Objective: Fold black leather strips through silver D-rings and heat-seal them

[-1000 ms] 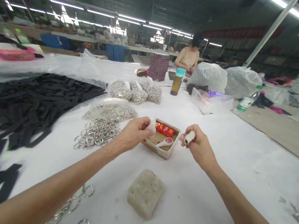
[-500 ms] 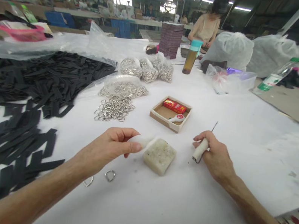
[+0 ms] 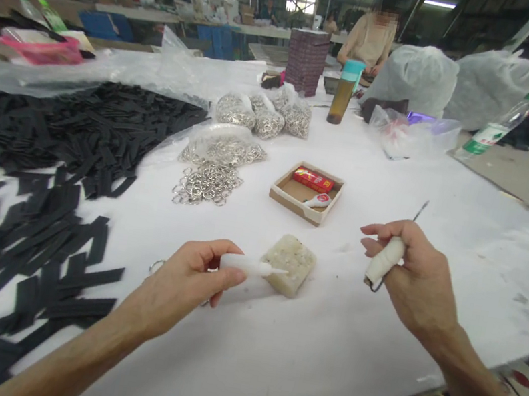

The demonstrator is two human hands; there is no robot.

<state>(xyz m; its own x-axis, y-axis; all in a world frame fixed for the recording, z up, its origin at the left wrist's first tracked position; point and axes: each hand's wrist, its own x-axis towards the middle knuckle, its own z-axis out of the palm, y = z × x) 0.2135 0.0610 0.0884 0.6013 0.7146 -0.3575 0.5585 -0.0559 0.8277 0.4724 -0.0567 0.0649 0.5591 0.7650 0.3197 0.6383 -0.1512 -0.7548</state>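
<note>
My left hand point(image 3: 192, 280) pinches a small white glue bottle point(image 3: 246, 264) between thumb and fingers. Its thin nozzle points right, over a yellowish waxy block point(image 3: 291, 256); I cannot tell whether it touches. A metal ring point(image 3: 156, 266) shows just behind that hand, and another is mostly hidden beneath it. To the right, my right hand point(image 3: 421, 278) is closed around an awl point(image 3: 385, 262) with a white wrapped handle. The awl's thin metal shaft points up and away, and a dark loop shows at the handle's lower end. Thumb and index finger stretch forward.
Beyond the block stands a shallow box point(image 3: 296, 205) holding a red packet point(image 3: 313, 179) and a small white bottle point(image 3: 317, 200). Metal rings point(image 3: 209, 183) lie heaped behind, near bagged ones. Black strips point(image 3: 39, 241) cover the left side. A drink bottle point(image 3: 342, 96) stands farther back.
My right hand has moved right with the awl, away from the block. My left hand has lowered slightly, and the bottle's nozzle now shows over the block. The view has shifted a little.
</note>
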